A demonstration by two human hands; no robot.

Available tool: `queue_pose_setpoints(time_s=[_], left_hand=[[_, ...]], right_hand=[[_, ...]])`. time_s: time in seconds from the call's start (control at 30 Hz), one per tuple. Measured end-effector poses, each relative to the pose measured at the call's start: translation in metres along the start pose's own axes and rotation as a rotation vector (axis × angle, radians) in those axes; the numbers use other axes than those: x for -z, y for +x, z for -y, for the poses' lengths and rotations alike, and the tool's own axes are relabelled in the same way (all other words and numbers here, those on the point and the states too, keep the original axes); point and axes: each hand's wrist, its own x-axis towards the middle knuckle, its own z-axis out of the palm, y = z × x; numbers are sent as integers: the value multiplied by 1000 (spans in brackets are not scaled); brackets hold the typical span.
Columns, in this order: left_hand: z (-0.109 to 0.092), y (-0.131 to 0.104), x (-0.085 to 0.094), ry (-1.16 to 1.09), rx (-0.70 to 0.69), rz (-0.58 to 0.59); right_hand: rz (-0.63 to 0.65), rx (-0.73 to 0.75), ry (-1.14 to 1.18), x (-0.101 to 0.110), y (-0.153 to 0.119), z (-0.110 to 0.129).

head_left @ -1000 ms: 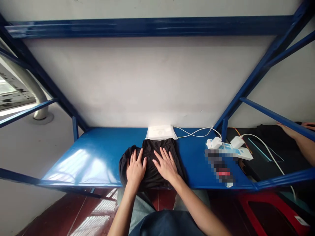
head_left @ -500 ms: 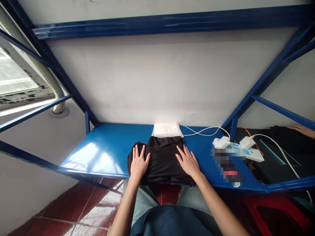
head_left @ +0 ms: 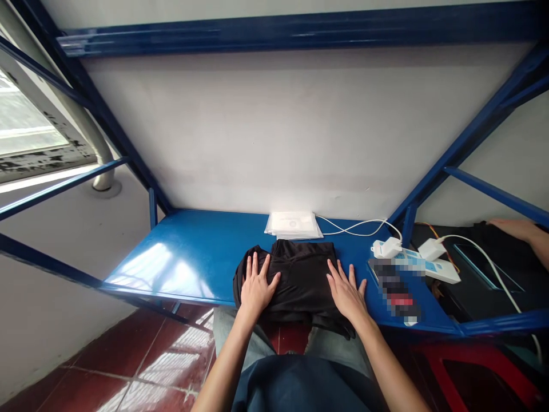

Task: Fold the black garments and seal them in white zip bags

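Note:
A folded black garment (head_left: 300, 280) lies at the front edge of the blue tabletop (head_left: 201, 229), part of it hanging over that edge. My left hand (head_left: 258, 286) rests flat on its left part, fingers spread. On the garment's right side lies my right hand (head_left: 348, 293), also with fingers apart, its outer fingers reaching past the cloth. Neither hand grips the fabric. Just behind the garment sits a white flat packet (head_left: 294, 224) in clear plastic. Which kind of garment it is cannot be made out.
At right, a white power strip (head_left: 433, 266) holds plugged-in chargers with white cables. A pixelated item (head_left: 397, 292) lies before it. Blue metal bars (head_left: 295, 30) frame the table. Another person's hand (head_left: 514, 229) is at far right, near a dark surface with a phone-like object (head_left: 476, 266).
Both my hands and the garment have shifted to the right along the tabletop. The gap between garment and packet looks wider. The other person's arm reaches further into view.

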Motion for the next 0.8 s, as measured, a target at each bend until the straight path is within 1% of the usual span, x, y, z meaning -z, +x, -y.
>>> queue_pose_setpoints(time_s=[0.13, 0.2, 0.27, 0.37, 0.4, 0.43, 0.5, 0.57, 0.63, 0.73, 0.8], left_hand=[[5, 0, -2, 30, -4, -26], [13, 1, -1, 63, 16, -54], [28, 3, 4, 95, 89, -68], [62, 6, 16, 148, 269, -68], [73, 6, 20, 172, 306, -74], [83, 6, 23, 196, 320, -87], [97, 4, 27, 235, 299, -118], [103, 2, 28, 249, 274, -143], [102, 0, 25, 256, 279, -173], [100, 1, 22, 264, 295, -196], [100, 2, 21, 265, 296, -192]], right_hand=[[17, -11, 3, 1, 0, 0], [25, -16, -2, 2, 0, -1], [28, -17, 8, 2, 0, -3], [14, -20, 47, 1, 0, -5], [4, -22, 63, 0, 0, -5], [-6, -24, 81, -1, 0, -6], [-25, -28, 122, -3, 0, -8], [-41, -28, 175, -7, 1, -13], [-69, -29, 257, -10, 2, -20], [-128, -37, 404, -15, 5, -36], [-154, 0, 442, -18, 7, -48]])
